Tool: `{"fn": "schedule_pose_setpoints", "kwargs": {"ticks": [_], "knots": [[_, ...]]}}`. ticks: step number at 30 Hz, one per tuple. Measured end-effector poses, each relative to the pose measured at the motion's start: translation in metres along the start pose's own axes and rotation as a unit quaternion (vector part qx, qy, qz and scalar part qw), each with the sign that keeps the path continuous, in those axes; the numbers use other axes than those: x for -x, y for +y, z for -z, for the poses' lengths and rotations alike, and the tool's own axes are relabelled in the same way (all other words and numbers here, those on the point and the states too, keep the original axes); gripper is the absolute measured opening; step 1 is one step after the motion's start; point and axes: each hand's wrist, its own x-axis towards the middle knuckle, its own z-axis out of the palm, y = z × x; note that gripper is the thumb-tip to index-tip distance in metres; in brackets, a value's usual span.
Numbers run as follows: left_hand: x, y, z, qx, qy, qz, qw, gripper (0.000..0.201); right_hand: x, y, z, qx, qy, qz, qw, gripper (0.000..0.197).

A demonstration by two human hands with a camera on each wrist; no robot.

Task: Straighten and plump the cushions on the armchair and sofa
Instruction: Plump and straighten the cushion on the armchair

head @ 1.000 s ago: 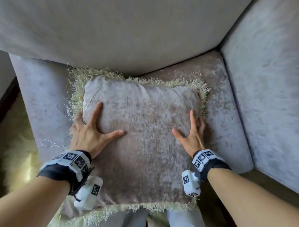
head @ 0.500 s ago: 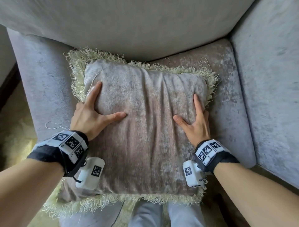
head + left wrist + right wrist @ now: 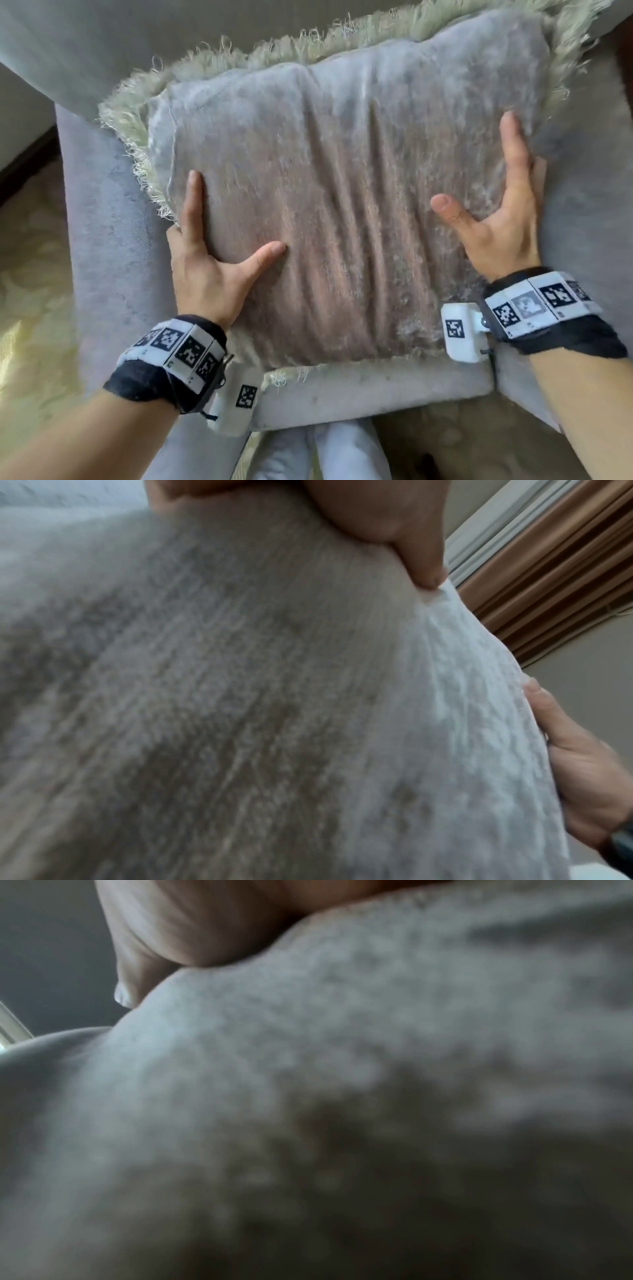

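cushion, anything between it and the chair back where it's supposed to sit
Nothing visible. The cushion is held at both sides by the left hand and right hand, and its fringed top edge already reaches the armchair backrest. Only bare upholstery shows around it.

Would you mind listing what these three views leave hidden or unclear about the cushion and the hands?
- Head view: the cushion's far right corner is cut off by the frame edge.
- Head view: most fingers of the left hand and right hand are hidden behind the cushion's sides.
- Right wrist view: blurred; only fabric and a fingertip show.
- The cushion's back appears in no view.
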Motion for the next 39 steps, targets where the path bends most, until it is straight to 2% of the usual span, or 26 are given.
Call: {"fn": "schedule_pose_setpoints", "kwargs": {"ticks": [3, 9, 13, 19, 27, 30, 33, 35, 37, 39], "knots": [[-0.004, 0.007, -0.004, 0.054, 0.033, -0.049, 0.997, 0.126, -0.014, -0.007, 0.008, -0.002, 0.036, 0.046, 0.998, 0.113], [-0.054, 0.015, -0.028, 0.090, 0.084, -0.149, 0.981, 0.117, -0.050, 0.009, -0.008, 0.000, 0.095, 0.100, 0.990, 0.113], [-0.080, 0.007, -0.054, 0.118, 0.125, -0.149, 0.974, 0.111, -0.066, 0.032, -0.032, -0.011, 0.119, 0.093, 0.988, 0.114], [-0.085, -0.021, -0.081, 0.131, 0.149, -0.151, 0.968, 0.108, -0.059, 0.058, -0.061, -0.038, 0.133, 0.048, 0.989, 0.115], [-0.081, -0.024, -0.085, 0.084, 0.169, -0.128, 0.974, 0.104, -0.057, 0.055, -0.050, -0.009, 0.092, 0.032, 0.995, 0.104], [-0.067, -0.005, -0.078, 0.040, 0.164, -0.082, 0.982, 0.100, -0.048, 0.043, -0.032, -0.004, 0.074, -0.007, 0.997, 0.094], [-0.050, 0.028, -0.067, 0.000, 0.140, -0.037, 0.989, 0.088, -0.037, 0.023, -0.006, 0.027, 0.042, -0.060, 0.997, 0.076], [-0.037, 0.047, -0.061, -0.040, 0.114, -0.062, 0.991, 0.075, -0.030, 0.010, 0.010, 0.048, 0.012, -0.085, 0.995, 0.062], [-0.025, 0.075, -0.053, -0.101, 0.078, -0.137, 0.982, 0.062, -0.023, -0.009, 0.034, 0.055, -0.027, -0.122, 0.991, 0.056], [-0.014, 0.109, -0.050, -0.132, 0.000, -0.192, 0.972, 0.047, -0.013, -0.027, 0.061, 0.043, -0.088, -0.186, 0.978, 0.056]]}}
